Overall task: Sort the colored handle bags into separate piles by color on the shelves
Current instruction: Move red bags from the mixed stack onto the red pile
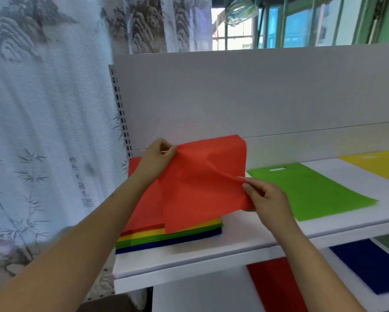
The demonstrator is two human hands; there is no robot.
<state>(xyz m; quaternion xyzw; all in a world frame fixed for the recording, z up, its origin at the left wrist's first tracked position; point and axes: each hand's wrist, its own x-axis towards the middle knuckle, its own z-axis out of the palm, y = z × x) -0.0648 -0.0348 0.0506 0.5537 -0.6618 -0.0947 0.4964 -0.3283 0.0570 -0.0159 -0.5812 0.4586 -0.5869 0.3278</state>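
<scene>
An orange-red handle bag (202,176) is lifted off a mixed stack (166,238) at the left of the upper shelf. My left hand (157,158) pinches its upper left edge. My right hand (263,197) pinches its right edge lower down. The stack beneath shows red, yellow, green and dark blue layers. A single green bag (312,190) lies flat to the right on the same shelf, and a yellow bag (375,163) lies at the far right. On the lower shelf lie a red bag (276,287) and a dark blue bag (369,266).
The white upper shelf (234,251) has a white back panel (234,93) behind it. A slotted upright (121,113) stands at the shelf's left. A printed curtain (42,131) hangs to the left, and a barred window (301,21) is above.
</scene>
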